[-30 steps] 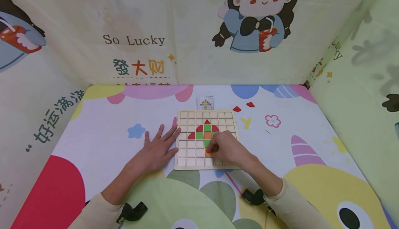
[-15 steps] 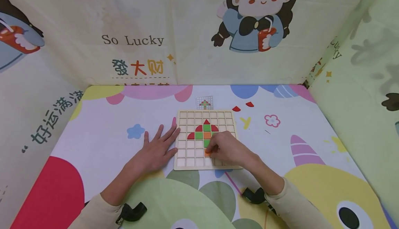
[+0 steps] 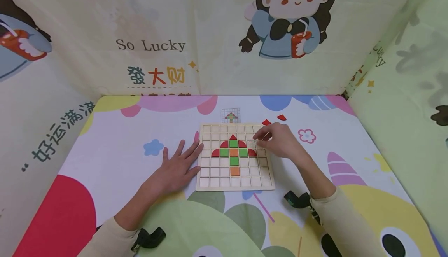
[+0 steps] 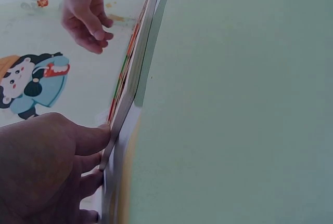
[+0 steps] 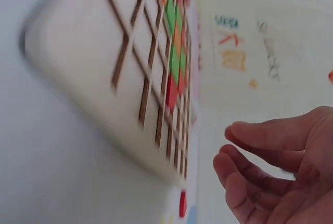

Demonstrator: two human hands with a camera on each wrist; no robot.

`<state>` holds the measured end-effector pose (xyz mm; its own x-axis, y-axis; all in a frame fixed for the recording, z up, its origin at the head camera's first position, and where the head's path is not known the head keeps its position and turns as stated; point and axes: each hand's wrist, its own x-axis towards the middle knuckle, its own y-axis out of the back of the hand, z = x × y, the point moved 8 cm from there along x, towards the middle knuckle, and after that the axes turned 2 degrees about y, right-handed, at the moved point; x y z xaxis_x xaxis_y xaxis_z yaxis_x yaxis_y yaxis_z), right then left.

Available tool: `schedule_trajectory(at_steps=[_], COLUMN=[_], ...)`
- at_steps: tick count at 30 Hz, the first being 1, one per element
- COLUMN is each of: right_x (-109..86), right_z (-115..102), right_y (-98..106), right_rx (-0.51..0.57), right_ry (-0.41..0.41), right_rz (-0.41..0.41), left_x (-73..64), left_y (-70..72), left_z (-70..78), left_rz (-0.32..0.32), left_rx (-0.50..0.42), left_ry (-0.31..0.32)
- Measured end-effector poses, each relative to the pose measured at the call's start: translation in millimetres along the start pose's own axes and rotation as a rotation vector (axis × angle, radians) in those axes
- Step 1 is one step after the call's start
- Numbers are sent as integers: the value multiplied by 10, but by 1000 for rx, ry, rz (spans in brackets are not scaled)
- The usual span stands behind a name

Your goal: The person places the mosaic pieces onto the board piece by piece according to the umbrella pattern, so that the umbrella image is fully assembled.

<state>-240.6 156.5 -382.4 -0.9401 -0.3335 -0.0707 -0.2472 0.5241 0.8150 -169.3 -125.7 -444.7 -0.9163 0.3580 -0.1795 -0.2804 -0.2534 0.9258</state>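
A wooden grid board [image 3: 213,181] lies flat with green and orange squares and red rounded pieces set in its cells, topped by a red triangle [image 3: 232,137]. The lowest coloured piece is an orange square [image 3: 235,171]. My left hand [image 3: 178,167] lies with fingers spread, its fingertips and thumb touching the board's left edge. Over the board's upper right edge hovers my right hand [image 3: 278,140], fingers loosely bent, with a gap between thumb and fingers in the right wrist view and nothing held. Just beyond it are two loose red pieces [image 3: 266,122], the nearer partly beside the fingers.
Behind the board lies a small printed grid card [image 3: 230,115] with a similar coloured pattern. A patterned cloth [image 3: 126,132] covers the table, and printed fabric walls [image 3: 217,55] stand at the back and sides.
My right hand has left the orange square in the lower part of the board and moved up and right toward the loose red pieces. My left hand has stayed put.
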Motion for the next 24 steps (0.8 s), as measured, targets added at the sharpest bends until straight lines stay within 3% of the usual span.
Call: schedule_trajectory(at_steps=[4, 11, 18, 24], right_x=[132, 342, 551, 628], right_z=[329, 756, 1085, 1169], right_y=[208, 438, 471, 457], right_rx=[-13, -64, -81, -53], right_ry=[-81, -186, -281, -288], right_rz=[63, 99, 99, 99], left_x=[-6, -12, -20, -19], left_y=[-6, -2, 8, -6], left_z=[0, -5, 5, -2], left_rz=[-2, 1, -2, 0], left_rx=[-4, 6, 3, -1], left_ry=[3, 14, 16, -2])
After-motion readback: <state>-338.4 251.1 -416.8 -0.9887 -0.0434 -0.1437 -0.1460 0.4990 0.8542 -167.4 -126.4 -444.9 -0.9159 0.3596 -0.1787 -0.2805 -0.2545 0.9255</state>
